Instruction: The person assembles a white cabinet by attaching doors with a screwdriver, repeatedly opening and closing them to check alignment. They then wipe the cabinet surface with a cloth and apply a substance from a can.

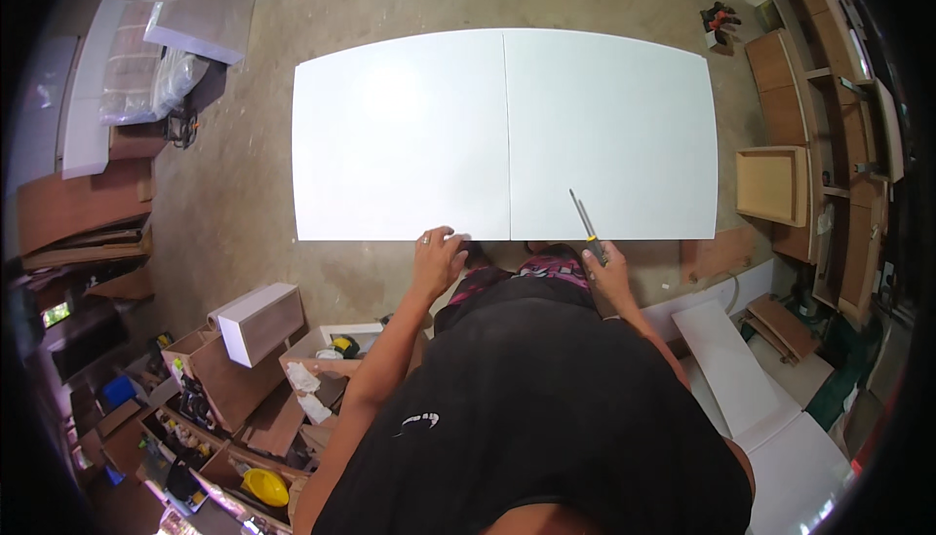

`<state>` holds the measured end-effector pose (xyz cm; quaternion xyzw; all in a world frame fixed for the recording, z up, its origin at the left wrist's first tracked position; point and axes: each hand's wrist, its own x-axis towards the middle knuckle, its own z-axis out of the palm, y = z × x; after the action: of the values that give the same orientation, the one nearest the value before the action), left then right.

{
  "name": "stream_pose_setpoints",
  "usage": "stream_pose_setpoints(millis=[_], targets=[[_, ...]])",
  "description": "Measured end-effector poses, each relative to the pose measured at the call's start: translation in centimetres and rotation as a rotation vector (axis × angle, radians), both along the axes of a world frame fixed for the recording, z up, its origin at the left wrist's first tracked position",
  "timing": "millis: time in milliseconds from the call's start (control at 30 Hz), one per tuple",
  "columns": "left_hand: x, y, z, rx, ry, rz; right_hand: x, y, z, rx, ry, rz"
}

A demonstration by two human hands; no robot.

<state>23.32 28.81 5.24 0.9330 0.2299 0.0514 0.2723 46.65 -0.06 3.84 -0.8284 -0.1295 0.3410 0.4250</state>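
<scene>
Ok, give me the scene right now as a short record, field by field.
Left hand: fingers bent, at the near edge of the left white panel; hand itself
Right hand: closed around the screwdriver's handle; hand itself
Tool: screwdriver, yellow-collared, shaft pointing away from the person
Right white panel: beside the left one, a thin seam between them
Right side: shallow wooden box
Lower left: white box, yellow rounded object

White panels [400,135] here, yellow-banded black screwdriver handle [593,242], black shirt [546,389] with a white mark [421,421], pink-patterned black shorts [558,266]!
</scene>
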Motion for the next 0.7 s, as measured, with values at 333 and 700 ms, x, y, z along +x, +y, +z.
stream_pose_setpoints(millis=[333,700], targets=[[-3.7,0.1,-1.5,-0.029,0.072,-0.208,-11.7,-3.5,-4.7,-0.095,-0.138,-0.159],[0.9,-1.0,-4.7,0.22,0.172,-0.287,-22.3,-19.3,-7.4,-0.505,-0.208,-0.236]])
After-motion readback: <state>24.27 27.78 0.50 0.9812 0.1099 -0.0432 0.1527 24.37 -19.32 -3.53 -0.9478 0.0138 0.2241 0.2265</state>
